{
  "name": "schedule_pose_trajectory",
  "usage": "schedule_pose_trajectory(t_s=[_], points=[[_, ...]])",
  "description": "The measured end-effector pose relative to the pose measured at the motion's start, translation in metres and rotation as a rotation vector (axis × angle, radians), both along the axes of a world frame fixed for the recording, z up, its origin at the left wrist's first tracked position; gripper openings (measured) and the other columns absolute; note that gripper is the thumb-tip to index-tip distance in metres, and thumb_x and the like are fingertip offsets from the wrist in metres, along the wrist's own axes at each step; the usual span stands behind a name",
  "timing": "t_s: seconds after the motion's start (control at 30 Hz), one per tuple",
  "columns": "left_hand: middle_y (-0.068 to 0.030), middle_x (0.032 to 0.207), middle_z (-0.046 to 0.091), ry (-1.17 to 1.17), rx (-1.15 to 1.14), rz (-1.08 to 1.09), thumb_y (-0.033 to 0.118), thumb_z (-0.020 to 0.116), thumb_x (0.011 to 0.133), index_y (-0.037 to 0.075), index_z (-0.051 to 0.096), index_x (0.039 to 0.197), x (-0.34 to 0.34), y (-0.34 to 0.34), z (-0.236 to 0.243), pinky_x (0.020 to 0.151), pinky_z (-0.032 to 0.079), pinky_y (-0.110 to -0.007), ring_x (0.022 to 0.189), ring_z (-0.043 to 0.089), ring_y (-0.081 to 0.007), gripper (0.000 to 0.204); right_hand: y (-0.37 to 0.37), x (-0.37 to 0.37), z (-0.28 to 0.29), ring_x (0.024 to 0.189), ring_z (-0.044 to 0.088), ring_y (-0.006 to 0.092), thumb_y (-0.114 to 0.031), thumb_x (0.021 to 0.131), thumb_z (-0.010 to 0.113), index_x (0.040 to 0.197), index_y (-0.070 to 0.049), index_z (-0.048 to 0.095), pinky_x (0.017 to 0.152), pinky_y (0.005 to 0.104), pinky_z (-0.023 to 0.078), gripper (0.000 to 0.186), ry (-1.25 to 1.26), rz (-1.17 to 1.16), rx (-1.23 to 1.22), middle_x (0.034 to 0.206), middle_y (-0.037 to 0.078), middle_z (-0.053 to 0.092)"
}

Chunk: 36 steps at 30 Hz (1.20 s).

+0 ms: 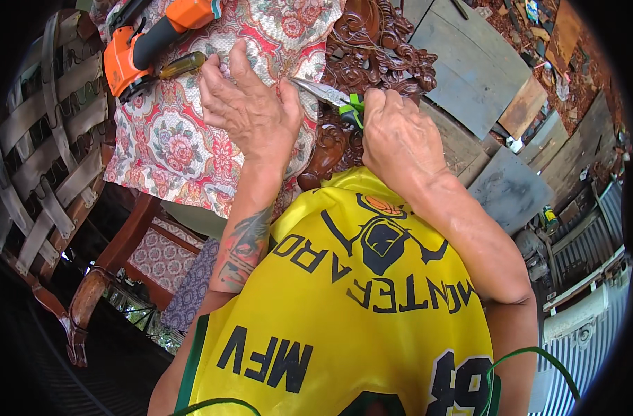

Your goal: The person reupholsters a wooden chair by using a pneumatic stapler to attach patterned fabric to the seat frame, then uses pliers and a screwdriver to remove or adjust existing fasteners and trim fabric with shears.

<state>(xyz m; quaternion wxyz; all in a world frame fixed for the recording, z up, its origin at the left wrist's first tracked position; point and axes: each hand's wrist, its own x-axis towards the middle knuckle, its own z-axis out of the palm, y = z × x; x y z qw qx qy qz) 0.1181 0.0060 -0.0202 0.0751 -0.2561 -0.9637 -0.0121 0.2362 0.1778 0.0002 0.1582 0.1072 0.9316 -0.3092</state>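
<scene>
My right hand (403, 135) is closed round the green and black grips of a pair of long-nose pliers (320, 90). Their pointed metal jaws reach left across the edge of a dark carved wooden frame (337, 149) to the floral red and cream upholstery fabric (181, 149). On that fabric rests my left hand (250, 114), fingers apart, its thumb close to the pliers' tip. Just left of its fingers lies a tool with a translucent amber handle (182, 65), perhaps a screwdriver. Whether the jaws grip anything is too small to tell.
An orange and black power tool (126, 59) lies on the fabric at the far left. Beside it stands a frame with woven straps (56, 173); a wooden chair (98, 291) is below. Boards (472, 62) and scattered debris cover the ground at right, near corrugated metal sheets (579, 360).
</scene>
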Motion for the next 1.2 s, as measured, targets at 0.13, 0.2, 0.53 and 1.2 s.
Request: schedule_pose_trajectory(t_s=[0.13,0.2,0.53,1.2], points=[[-0.0229,0.149,0.032,-0.011,0.003,-0.018,0.026,0.075,0.078,0.015,0.035,0.156,0.002,0.000,0.000,0.108,0.026,-0.062,0.141,0.028,-0.0430,0.088,0.002,0.003,-0.005,0.086,0.073,0.0339,-0.007,0.074,0.077,0.100,0.002,0.059,0.076,0.0409,0.061,0.033,0.003,0.026,0.019,0.092,0.021,0.067],[-0.0224,0.149,0.033,-0.017,0.013,-0.025,0.027,0.076,0.078,0.015,0.035,0.156,0.002,-0.003,0.002,0.108,0.026,-0.062,0.140,0.029,-0.0430,0.088,0.001,0.001,-0.006,0.086,0.073,0.0336,-0.007,0.073,0.078,0.102,0.002,0.060,0.077,0.0411,0.061,0.036,-0.009,0.036,0.020,0.093,0.020,0.067],[-0.0195,0.148,0.036,-0.008,-0.008,-0.013,0.032,0.081,0.076,0.018,0.040,0.155,0.000,-0.007,0.004,0.108,0.029,-0.061,0.137,0.032,-0.0412,0.090,0.000,-0.005,-0.015,0.093,0.063,0.0233,-0.016,0.086,0.068,0.114,-0.003,0.061,0.076,0.0368,0.049,0.032,0.105,0.219,0.438,0.099,0.009,0.062],[-0.0207,0.145,0.037,0.004,0.007,-0.025,0.030,0.079,0.076,0.017,0.040,0.154,0.000,-0.005,0.001,0.107,0.029,-0.062,0.135,0.033,-0.0423,0.088,0.007,-0.013,-0.038,0.095,0.064,0.0257,-0.016,0.082,0.072,0.115,-0.002,0.063,0.079,0.0396,0.052,0.037,0.209,0.207,0.441,0.099,0.010,0.063]])
